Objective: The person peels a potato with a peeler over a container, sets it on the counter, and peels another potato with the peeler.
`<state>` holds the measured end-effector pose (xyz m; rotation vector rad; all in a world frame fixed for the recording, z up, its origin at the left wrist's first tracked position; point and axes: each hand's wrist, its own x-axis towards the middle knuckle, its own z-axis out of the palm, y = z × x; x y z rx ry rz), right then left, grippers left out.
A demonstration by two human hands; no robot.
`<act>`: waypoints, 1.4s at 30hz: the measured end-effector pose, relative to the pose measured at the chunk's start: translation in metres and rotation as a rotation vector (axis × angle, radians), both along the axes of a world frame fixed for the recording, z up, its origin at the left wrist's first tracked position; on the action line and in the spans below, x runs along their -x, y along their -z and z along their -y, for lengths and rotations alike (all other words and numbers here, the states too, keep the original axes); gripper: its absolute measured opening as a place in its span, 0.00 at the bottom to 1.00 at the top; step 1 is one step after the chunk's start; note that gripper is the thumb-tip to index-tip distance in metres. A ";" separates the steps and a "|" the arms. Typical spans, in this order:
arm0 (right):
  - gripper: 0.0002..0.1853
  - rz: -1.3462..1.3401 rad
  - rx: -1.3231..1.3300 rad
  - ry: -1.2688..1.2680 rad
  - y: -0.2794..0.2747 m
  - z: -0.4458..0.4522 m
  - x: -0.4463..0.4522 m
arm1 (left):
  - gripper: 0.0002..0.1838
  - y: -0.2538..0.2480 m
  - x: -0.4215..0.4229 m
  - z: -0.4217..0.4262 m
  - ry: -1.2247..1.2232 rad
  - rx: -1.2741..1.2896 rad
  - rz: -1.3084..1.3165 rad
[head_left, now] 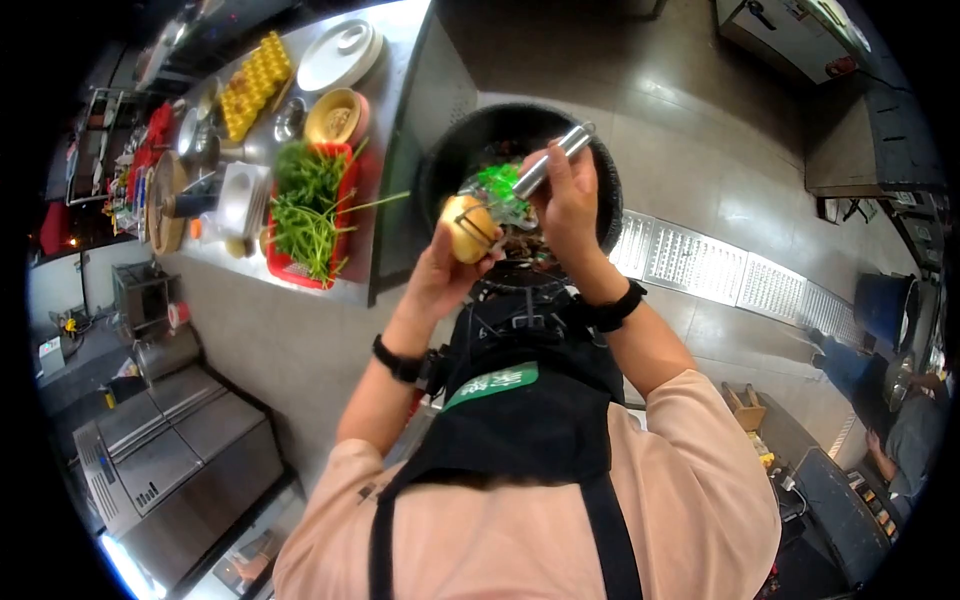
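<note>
Apron (510, 430), black with a green label, fills 6 o'clock over a pale shirt (690, 470), and both wrists wear black bands. Just beyond it the left hand (445, 265) grips a potato (465, 232) from below, fingers curled about its underside, with pale yellow flesh showing on top. The right hand (570, 205), at 1 o'clock from the potato, is closed around the silver handle of a peeler (545, 165); the handle slants up toward 2 o'clock, and dark strips, apparently the peeler's head, lie across the potato. Both hands are above a round black bin (447, 150) that holds mixed scraps and something bright green, too blurred to name. At 9 o'clock, on the near part of a steel tabletop (395, 110), a red basket (300, 280) is heaped with leafy greens (310, 200), some stalks poking over its side toward the bin. Farther along the tabletop, at 10 o'clock, are a yellowish bowl (330, 115) and a yellow egg tray (255, 80), with white plates (335, 60) nearer 11. A metal floor grating (690, 262) runs from 3 toward 4 o'clock, where another person (905, 430) is at the far edge.
</note>
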<state>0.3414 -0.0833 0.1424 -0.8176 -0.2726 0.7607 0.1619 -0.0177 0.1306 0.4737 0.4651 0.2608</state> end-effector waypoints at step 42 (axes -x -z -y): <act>0.10 0.068 0.293 -0.085 0.037 -0.057 -0.015 | 0.30 0.008 0.001 -0.045 -0.040 0.220 -0.108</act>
